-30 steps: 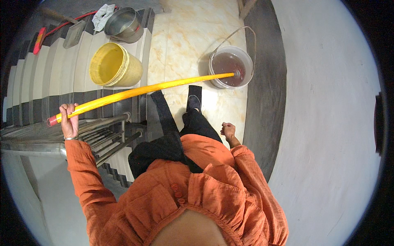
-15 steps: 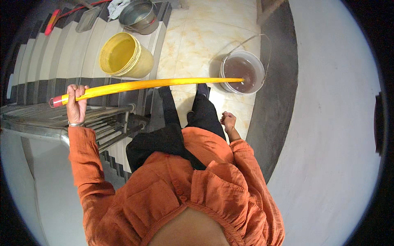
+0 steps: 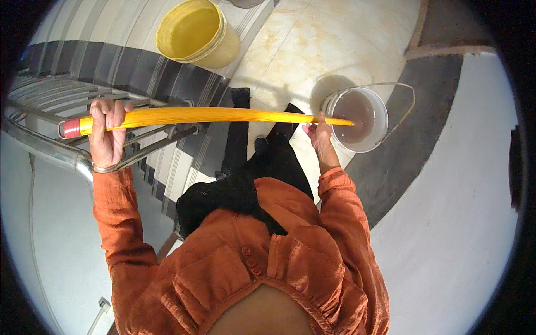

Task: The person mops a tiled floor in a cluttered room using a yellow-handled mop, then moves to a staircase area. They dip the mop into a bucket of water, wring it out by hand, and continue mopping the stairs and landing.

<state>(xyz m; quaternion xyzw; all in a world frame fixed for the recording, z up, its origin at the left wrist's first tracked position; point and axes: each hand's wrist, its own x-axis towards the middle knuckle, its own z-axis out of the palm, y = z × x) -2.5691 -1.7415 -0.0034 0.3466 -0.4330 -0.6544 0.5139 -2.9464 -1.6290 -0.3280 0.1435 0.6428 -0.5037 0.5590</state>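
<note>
A long yellow mop handle with a red end cap and a wire loop stretches across the view. My left hand is closed around it just below the red cap. My right hand grips the handle low down, with a finger over it and other fingers partly hidden beneath. The handle's far end goes into a white bucket of murky brownish water. What sits on that end cannot be made out under the water.
A yellow bucket stands on the striped step at upper left. Metal railing bars run beside my left hand. Pale tiles lie ahead, and a dark grey border meets the white wall at right.
My right hand has reached forward from beside my leg and taken hold of the handle near the bucket. The view has turned and shifted, so the buckets appear elsewhere.
</note>
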